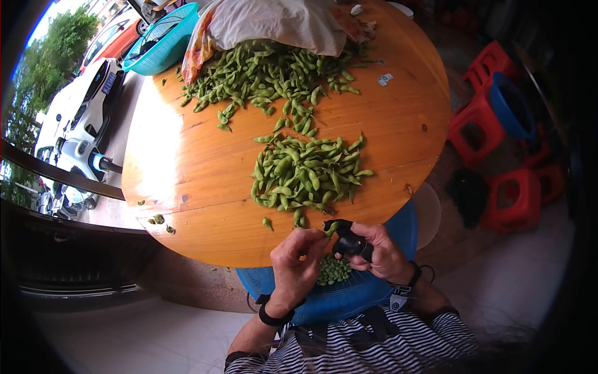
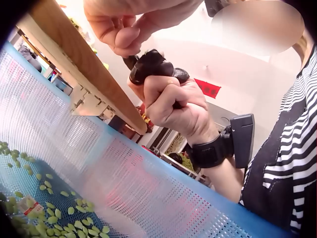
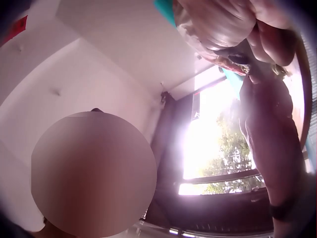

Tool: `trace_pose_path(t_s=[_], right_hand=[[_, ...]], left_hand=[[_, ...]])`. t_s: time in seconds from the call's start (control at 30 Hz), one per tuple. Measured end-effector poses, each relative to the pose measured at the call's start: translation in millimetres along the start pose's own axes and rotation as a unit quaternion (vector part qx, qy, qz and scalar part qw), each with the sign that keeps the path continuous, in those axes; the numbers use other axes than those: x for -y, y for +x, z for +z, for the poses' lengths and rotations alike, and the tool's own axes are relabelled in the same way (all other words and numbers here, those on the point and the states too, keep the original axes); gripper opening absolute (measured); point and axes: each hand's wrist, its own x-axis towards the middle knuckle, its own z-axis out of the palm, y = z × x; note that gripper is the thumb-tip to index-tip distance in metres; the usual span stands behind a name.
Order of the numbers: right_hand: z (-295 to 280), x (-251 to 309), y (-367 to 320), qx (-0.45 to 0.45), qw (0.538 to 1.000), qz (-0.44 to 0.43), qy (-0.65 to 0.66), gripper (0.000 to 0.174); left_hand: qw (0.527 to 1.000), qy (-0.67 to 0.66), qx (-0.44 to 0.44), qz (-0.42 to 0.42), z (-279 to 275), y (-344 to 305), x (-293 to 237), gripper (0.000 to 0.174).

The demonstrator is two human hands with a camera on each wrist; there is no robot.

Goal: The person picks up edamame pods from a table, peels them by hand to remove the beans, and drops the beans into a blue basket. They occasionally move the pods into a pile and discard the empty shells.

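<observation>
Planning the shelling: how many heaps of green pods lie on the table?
2: the far heap against the white sack, the near heap toward the person. More may hide under the sack.

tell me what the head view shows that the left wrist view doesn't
Head only: the round wooden table from above, with heaps of green bean pods. Left wrist only: a red sign on the white wall. Both: the blue plastic mesh basket of shelled green beans, and the right hand, its grip round a black tool, by the left hand.
</observation>
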Motion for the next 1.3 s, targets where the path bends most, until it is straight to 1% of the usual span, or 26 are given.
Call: trace_pose_path(t_s=[0.17, 0.23, 0.27, 0.3, 0.33, 0.37, 0.4, 0.43, 0.47, 0.5, 0.53, 0.57, 0.6, 0.63, 0.67, 0.7, 0.73, 0.8, 0.9, 1.03, 1.1, 1.13, 1.17, 1.2, 1.27, 1.3], right_hand=[[0.4, 4.8, -1.9, -0.003, 0.998, 0.007, -0.062, 0.038], [-3.8, 2.6, -4.4, 0.013, 1.0, 0.007, -0.014, 0.04], [-7.8, 2.7, -5.4, 0.013, 1.0, 0.007, -0.013, 0.04], [-12.8, 2.9, -6.8, 0.037, 0.998, 0.043, 0.024, 0.041], [-15.5, 3.1, -7.9, 0.06, 0.993, 0.078, 0.062, 0.041], [-15.2, 3.7, -8.5, 0.06, 0.993, 0.079, 0.062, 0.041], [-13.6, 5.3, -9.4, 0.086, 0.99, 0.082, 0.075, 0.04], [-11.7, 7.3, -10.3, 0.111, 0.986, 0.084, 0.087, 0.04], [-8.2, 11.7, -10.7, 0.111, 0.986, 0.084, 0.087, 0.04], [-3.5, 17.9, -10.7, 0.072, 0.995, 0.066, 0.015, 0.037], [-0.1, 21.4, -10.5, 0.033, 0.997, 0.048, -0.058, 0.034], [3.9, 19.9, -8.9, 0.032, 0.997, 0.048, -0.059, 0.034], [9.6, 16.6, -6.1, -0.009, 0.973, -0.025, -0.228, 0.033], [13.4, 14.5, -4.8, -0.05, 0.915, -0.098, -0.389, 0.032], [15.0, 14.8, -5.1, -0.049, 0.915, -0.097, -0.389, 0.032], [16.8, 15.8, -5.4, -0.045, 0.892, -0.114, -0.434, 0.034], [18.4, 16.9, -5.8, -0.04, 0.868, -0.13, -0.478, 0.037], [17.9, 18.2, -6.9, -0.042, 0.866, -0.13, -0.482, 0.038], [13.4, 18.6, -7.3, -0.04, 0.857, -0.151, -0.492, 0.039], [15.6, 21.3, -7.7, -0.06, 0.855, -0.154, -0.491, 0.041], [18.3, 22.3, -7.6, -0.067, 0.86, -0.142, -0.485, 0.04], [22.5, 23.6, -7.5, -0.072, 0.853, -0.14, -0.497, 0.041], [25.1, 23.8, -7.3, -0.078, 0.846, -0.137, -0.509, 0.041], [24.9, 21.9, -7.0, -0.078, 0.846, -0.137, -0.509, 0.041], [24.0, 15.9, -7.6, -0.085, 0.815, -0.176, -0.545, 0.042], [25.2, 13.3, -8.8, -0.083, 0.815, -0.175, -0.545, 0.042]], left_hand=[[0.999, 0.003, -0.002, 0.035, 2.5, -2.9, 2.9, 0.008], [0.979, -0.182, 0.056, -0.066, 0.0, -4.1, 2.9, 0.008], [0.979, -0.182, 0.056, -0.067, -3.5, -3.1, 0.7, 0.008], [0.941, -0.284, 0.105, -0.148, -8.9, -1.0, -3.3, 0.006], [0.883, -0.381, 0.152, -0.227, -12.9, 0.8, -5.6, 0.005], [0.86, -0.398, 0.176, -0.266, -14.5, 2.0, -3.9, 0.006], [0.86, -0.398, 0.175, -0.266, -16.6, 3.2, -2.2, 0.006], [0.84, -0.417, 0.209, -0.278, -18.7, 4.5, -0.4, 0.007], [0.817, -0.436, 0.243, -0.29, -19.5, 5.7, 0.5, 0.009], [0.816, -0.436, 0.244, -0.29, -17.2, 6.3, -1.6, 0.009], [0.878, -0.352, 0.202, -0.254, -12.6, 6.4, -6.1, 0.013], [0.928, -0.264, 0.155, -0.214, -8.4, 6.7, -10.3, 0.017], [0.928, -0.264, 0.155, -0.213, -5.0, 8.5, -14.1, 0.017], [0.977, -0.125, 0.137, -0.104, -2.1, 10.7, -17.7, 0.022], [0.993, 0.019, 0.114, 0.008, -1.0, 11.6, -19.3, 0.028], [0.991, 0.071, 0.114, 0.025, -1.4, 11.1, -16.8, 0.034], [0.991, 0.07, 0.112, 0.024, -1.6, 10.9, -17.6, 0.034], [0.982, 0.134, 0.108, 0.073, -1.7, 10.2, -19.8, 0.031], [0.974, 0.166, 0.094, 0.125, -0.8, 4.3, -9.7, 0.028], [0.97, 0.17, 0.122, 0.123, -6.7, 3.0, -9.0, 0.028], [0.987, -0.003, 0.157, -0.01, -5.6, 3.1, -10.4, 0.031], [0.988, -0.003, 0.157, -0.011, -2.8, 2.3, -12.1, 0.031], [0.977, -0.127, 0.141, -0.099, 1.9, 1.2, -14.3, 0.031], [0.943, -0.249, 0.123, -0.184, 5.8, 0.4, -15.4, 0.031], [0.94, -0.249, 0.109, -0.206, 9.6, -0.8, -14.2, 0.032], [0.937, -0.247, 0.095, -0.228, 10.9, -2.0, -12.9, 0.033]])
